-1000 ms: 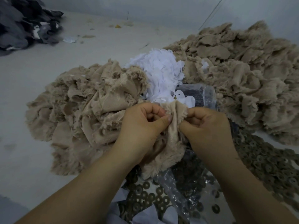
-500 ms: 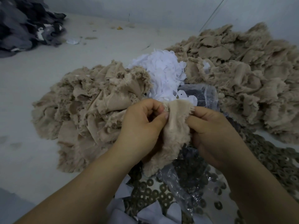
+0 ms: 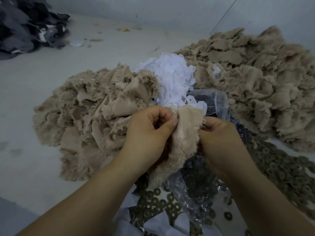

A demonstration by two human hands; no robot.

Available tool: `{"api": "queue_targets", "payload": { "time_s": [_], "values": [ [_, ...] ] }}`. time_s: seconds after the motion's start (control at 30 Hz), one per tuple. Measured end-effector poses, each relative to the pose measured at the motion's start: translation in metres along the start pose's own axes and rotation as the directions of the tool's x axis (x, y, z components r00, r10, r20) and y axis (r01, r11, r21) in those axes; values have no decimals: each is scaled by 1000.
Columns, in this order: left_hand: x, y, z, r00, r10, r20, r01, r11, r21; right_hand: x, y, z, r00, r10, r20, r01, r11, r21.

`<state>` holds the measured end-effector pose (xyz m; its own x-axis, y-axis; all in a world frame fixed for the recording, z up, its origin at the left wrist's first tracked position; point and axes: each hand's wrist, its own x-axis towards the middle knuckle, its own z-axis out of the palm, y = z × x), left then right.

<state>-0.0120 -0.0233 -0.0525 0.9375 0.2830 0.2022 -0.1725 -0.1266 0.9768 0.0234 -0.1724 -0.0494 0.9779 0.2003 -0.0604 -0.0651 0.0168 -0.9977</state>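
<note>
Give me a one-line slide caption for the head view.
Left hand and right hand hold a frayed beige fabric piece over a clear plastic bag, white scraps behind.

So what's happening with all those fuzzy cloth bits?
A person is holding one frayed beige fabric piece up between both hands. The left hand pinches its top edge and the right hand grips its right side. A beige heap lies to the left and a bigger beige heap to the right, with white cut-outs between them. Below the hands are a clear plastic bag and scattered dark rings.
</note>
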Motion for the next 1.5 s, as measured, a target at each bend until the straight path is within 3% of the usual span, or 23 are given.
{"api": "queue_targets", "payload": {
  "time_s": [0.1,0.37,0.6,0.83,0.93,1.03,1.17,1.37,1.43,1.5],
  "values": [
    [1,2,2,1000,24,8,-24,999,42,0,1,-2,996,-89,-23,86,989,-121],
    [2,4,4,999,4,36,-5,999,38,-1,5,2,995,62,81,-77,978,193],
    [1,7,5,998,54,34,-58,986,153,-1,8,3,985,167,45,-173,947,272],
    [-1,7,5,999,35,22,-38,983,179,-2,7,0,995,79,56,-89,974,209],
    [-2,8,5,999,53,10,-54,973,224,2,6,-1,993,112,23,-114,971,208],
    [-1,9,3,998,63,3,-62,970,234,2,3,-1,976,175,130,-208,927,312],
    [-2,10,4,999,37,15,-39,981,191,-3,4,2,989,81,125,-105,974,199],
    [1,5,0,991,-122,48,126,988,-84,-1,4,-2,994,56,90,-74,975,210],
    [2,4,0,991,-129,37,132,988,-86,-2,5,-1,998,29,59,-40,980,195],
    [1,3,1,997,-72,-4,73,997,29,-3,6,1,999,20,39,-27,981,192]
  ]
}}
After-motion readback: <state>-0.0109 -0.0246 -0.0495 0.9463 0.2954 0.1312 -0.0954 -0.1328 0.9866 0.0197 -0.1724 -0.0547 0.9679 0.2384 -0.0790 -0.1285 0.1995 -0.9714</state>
